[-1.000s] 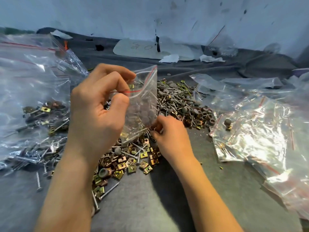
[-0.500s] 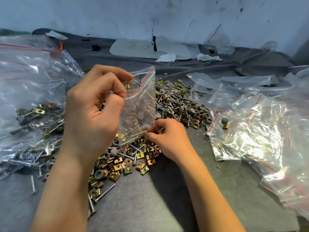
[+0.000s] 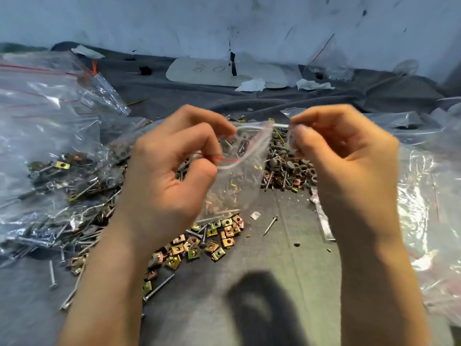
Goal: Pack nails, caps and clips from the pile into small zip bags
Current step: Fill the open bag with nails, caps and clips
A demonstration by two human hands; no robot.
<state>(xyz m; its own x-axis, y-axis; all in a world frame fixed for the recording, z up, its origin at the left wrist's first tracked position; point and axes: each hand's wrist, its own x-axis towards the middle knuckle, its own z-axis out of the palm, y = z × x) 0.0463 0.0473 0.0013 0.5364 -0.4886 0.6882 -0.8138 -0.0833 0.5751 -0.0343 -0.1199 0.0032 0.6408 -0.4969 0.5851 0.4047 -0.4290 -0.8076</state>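
Note:
A small clear zip bag (image 3: 239, 176) with a red line at its mouth hangs above the grey cloth, holding nails and small parts. My left hand (image 3: 169, 181) pinches the left end of its top edge. My right hand (image 3: 341, 161) pinches the right end, and the mouth stretches between them. Under the bag lies the pile: gold and copper square clips (image 3: 212, 240), long nails (image 3: 157, 288) and grey round caps (image 3: 291, 168) further back.
A large heap of filled zip bags (image 3: 50, 146) lies at the left. More clear bags (image 3: 429, 208) spread along the right. A lone nail (image 3: 270, 224) lies on the grey cloth (image 3: 287, 258). A white board (image 3: 212, 72) and paper scraps sit by the back wall.
My right hand has risen from the pile and taken the right end of the bag's top edge. The bag now hangs between both hands.

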